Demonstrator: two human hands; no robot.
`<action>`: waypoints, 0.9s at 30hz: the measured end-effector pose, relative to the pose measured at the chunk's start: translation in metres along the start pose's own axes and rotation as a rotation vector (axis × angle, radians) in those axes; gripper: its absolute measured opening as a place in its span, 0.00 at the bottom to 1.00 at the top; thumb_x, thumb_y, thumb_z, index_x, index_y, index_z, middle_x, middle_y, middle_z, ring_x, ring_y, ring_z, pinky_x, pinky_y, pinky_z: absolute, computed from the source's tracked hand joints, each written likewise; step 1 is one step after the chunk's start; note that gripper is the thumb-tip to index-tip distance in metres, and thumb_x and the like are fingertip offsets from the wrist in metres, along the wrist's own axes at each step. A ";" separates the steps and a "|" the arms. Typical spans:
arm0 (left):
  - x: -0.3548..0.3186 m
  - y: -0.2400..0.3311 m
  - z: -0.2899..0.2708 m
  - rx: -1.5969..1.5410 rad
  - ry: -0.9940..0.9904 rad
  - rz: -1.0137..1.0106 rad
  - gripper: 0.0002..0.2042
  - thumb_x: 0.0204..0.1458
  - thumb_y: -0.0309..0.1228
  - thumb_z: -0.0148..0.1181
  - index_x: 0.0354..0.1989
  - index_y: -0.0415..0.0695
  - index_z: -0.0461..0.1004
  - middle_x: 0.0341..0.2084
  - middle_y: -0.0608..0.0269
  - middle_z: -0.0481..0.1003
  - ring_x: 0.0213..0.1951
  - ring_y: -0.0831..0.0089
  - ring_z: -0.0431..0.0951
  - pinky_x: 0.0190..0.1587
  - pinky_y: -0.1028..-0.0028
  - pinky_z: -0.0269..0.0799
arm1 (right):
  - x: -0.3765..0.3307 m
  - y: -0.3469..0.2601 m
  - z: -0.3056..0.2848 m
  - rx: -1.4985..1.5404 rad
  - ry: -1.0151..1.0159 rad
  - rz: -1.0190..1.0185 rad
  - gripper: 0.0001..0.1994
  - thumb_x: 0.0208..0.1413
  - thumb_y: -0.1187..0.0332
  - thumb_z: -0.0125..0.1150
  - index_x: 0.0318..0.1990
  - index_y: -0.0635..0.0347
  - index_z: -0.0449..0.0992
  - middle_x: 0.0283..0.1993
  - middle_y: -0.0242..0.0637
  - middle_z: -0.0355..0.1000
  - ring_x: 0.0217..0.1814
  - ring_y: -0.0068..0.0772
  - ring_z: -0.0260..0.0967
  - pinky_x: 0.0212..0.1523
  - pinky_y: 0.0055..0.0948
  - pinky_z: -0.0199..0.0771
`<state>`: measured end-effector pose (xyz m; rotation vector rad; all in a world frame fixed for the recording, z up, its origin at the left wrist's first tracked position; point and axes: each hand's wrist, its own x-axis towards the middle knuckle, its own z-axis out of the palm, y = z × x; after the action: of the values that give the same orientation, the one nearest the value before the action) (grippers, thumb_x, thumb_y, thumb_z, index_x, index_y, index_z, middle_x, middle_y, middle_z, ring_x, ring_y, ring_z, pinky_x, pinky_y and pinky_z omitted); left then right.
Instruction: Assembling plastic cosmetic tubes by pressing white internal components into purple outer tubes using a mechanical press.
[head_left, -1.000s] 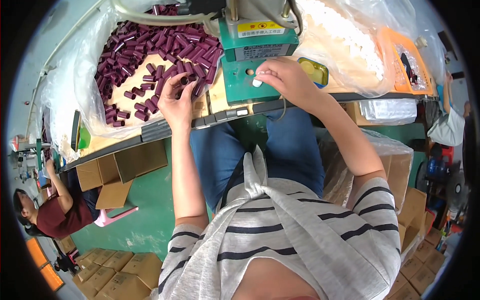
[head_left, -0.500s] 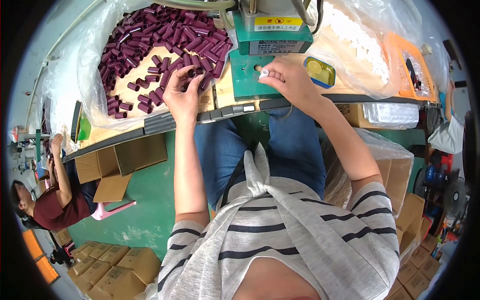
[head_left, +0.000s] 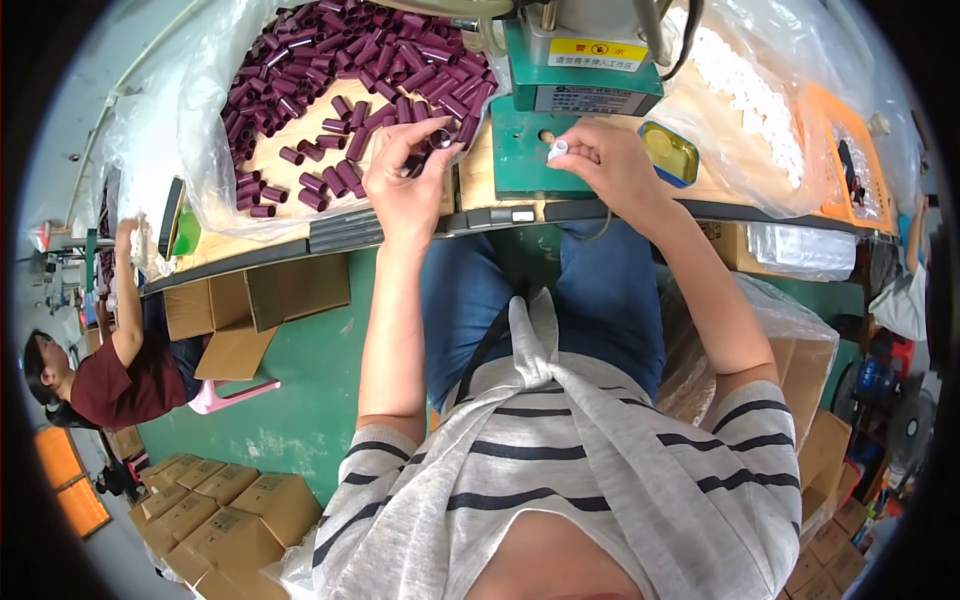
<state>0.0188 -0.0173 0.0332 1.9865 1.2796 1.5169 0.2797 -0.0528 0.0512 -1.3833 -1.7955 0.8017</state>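
Note:
My left hand (head_left: 408, 190) pinches a short dark purple tube (head_left: 440, 139) between thumb and fingertips, its open end turned up toward me. This hand is just left of the press's green base plate (head_left: 520, 182), in front of the pile of similar purple tubes (head_left: 330, 60). Over the plate, my right hand (head_left: 618, 165) holds a small white hollow plug (head_left: 558, 148) in a pinch, beside a small hole in the plate. The tube and the plug are apart. Above the plate is the green press head (head_left: 585, 90) with a yellow warning label.
Right of the plate lies a blue-rimmed dish (head_left: 670, 155) with yellow contents. Farther right are a heap of white pieces (head_left: 745, 85) on clear plastic and an orange basket (head_left: 850, 165). A co-worker (head_left: 125, 375) sits at the left; cardboard boxes (head_left: 215, 520) stand on the floor.
The whole view has shifted slightly to the right. My left hand has brought the purple tube nearer the green plate and tipped it. My right hand stays at its place over the plate.

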 end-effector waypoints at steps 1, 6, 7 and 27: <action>0.000 0.008 0.002 -0.013 -0.001 -0.030 0.17 0.44 0.17 0.75 0.45 0.42 0.85 0.36 0.70 0.79 0.37 0.81 0.75 0.42 0.78 0.71 | 0.001 0.000 -0.002 0.015 -0.017 0.011 0.08 0.59 0.70 0.70 0.38 0.65 0.80 0.28 0.30 0.71 0.29 0.18 0.63 0.33 0.25 0.66; -0.013 0.020 0.009 -0.330 -0.012 -0.197 0.17 0.46 0.14 0.73 0.46 0.41 0.84 0.35 0.68 0.79 0.35 0.82 0.75 0.41 0.81 0.73 | 0.002 0.008 0.003 0.099 -0.018 0.023 0.08 0.59 0.70 0.70 0.38 0.66 0.80 0.29 0.30 0.73 0.30 0.17 0.65 0.33 0.24 0.67; -0.017 0.022 0.008 -0.436 -0.014 -0.270 0.16 0.49 0.14 0.72 0.47 0.38 0.81 0.41 0.65 0.81 0.36 0.83 0.76 0.42 0.82 0.73 | 0.001 0.007 0.005 0.124 0.006 0.002 0.08 0.59 0.70 0.70 0.39 0.66 0.80 0.29 0.30 0.73 0.30 0.17 0.65 0.33 0.24 0.67; -0.075 0.036 0.035 -1.799 -0.221 -0.797 0.13 0.61 0.22 0.64 0.54 0.38 0.76 0.47 0.53 0.81 0.46 0.65 0.84 0.53 0.71 0.83 | -0.047 -0.054 0.021 0.284 0.226 -0.191 0.22 0.48 0.69 0.78 0.52 0.56 0.82 0.40 0.31 0.72 0.31 0.22 0.65 0.33 0.22 0.65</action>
<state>0.0641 -0.0884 0.0008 0.3283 0.1292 1.0830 0.2416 -0.1115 0.0763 -1.0555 -1.5444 0.7346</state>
